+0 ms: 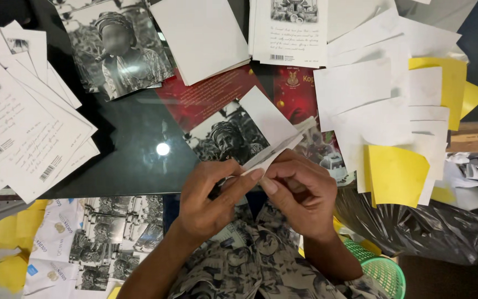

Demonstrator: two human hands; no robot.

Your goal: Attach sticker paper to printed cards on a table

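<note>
Postcards [272, 150], pinched by both the left hand [211, 196] and right hand [300, 194], ran lengthwise toward the upper right from centre frame.

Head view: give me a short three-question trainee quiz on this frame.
1. True or false: both hands hold the photo print.
2. On which side of the hands do the yellow sheets lie?
3. The green basket sits: A) under the right forearm B) on the glass top C) on the card stack

Key: 1 true, left hand and right hand pinch its corner; 2 right; 3 A.
</note>
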